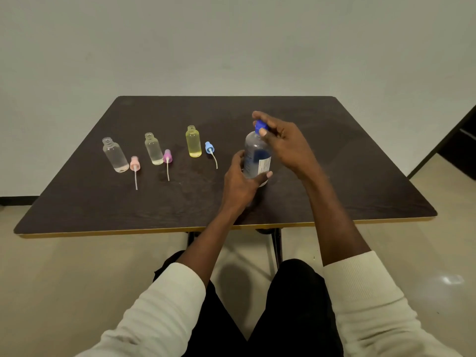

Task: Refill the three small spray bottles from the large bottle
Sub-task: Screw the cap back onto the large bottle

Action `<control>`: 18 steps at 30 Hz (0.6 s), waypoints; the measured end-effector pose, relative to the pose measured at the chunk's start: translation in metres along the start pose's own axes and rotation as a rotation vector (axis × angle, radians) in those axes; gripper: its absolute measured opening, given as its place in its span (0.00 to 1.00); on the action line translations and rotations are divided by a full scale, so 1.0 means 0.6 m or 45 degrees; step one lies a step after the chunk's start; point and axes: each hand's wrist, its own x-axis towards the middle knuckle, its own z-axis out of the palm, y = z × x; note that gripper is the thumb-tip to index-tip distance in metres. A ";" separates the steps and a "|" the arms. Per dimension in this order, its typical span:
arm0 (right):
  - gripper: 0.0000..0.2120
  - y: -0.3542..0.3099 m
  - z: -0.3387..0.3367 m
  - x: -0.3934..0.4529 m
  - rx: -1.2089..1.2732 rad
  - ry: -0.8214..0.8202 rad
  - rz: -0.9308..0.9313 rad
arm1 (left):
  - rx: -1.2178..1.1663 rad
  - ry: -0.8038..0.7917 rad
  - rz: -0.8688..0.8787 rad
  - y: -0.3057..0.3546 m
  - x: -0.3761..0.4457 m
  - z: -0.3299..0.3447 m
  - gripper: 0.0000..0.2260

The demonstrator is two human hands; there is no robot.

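Large bottle: we hold the large bottle (257,157) upright, right of the middle of the table (347,155), its long axis vertical; whether its base touches the table we cannot tell.
Left hand: our left hand (240,180) is curled round the lower body of the large bottle and holds it steady.
Right hand: our right hand (280,140) is above it, and its fingertips pinch the blue cap (258,125); we judge we are working the cap.
Small bottles: the clear bottle (115,155), the second clear bottle (153,149) and the yellow bottle (193,141) stand open in a row toward the left edge, well apart from our hands.
Spray heads: the pink spray head (135,163), the purple spray head (167,157) and the blue spray head (209,147) lie each just beside its bottle, with the tubes pointing to the near edge.
Key relation: the open necks lie to the left of the large bottle; the yellow bottle is the nearest one, and the left hand is on that side.
Room: between the large bottle and the yellow bottle lies only the blue spray head; the right side of the table is bare.
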 end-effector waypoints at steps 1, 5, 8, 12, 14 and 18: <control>0.18 0.002 0.002 -0.001 0.023 0.060 -0.028 | 0.002 0.002 0.001 -0.001 0.001 0.000 0.32; 0.15 0.003 0.013 -0.004 0.086 0.294 0.016 | 0.009 0.002 0.008 -0.003 0.002 0.001 0.31; 0.22 -0.003 0.010 -0.002 0.033 0.136 0.011 | 0.005 -0.007 0.008 -0.003 0.001 0.002 0.31; 0.21 0.001 -0.003 0.001 0.115 0.001 0.057 | 0.017 0.002 -0.005 -0.005 0.002 0.003 0.32; 0.17 0.004 0.002 -0.001 0.065 0.132 -0.007 | 0.025 -0.003 -0.009 -0.005 0.002 0.003 0.33; 0.14 0.002 0.016 -0.002 0.128 0.361 0.014 | 0.050 -0.001 0.005 -0.005 0.003 0.002 0.32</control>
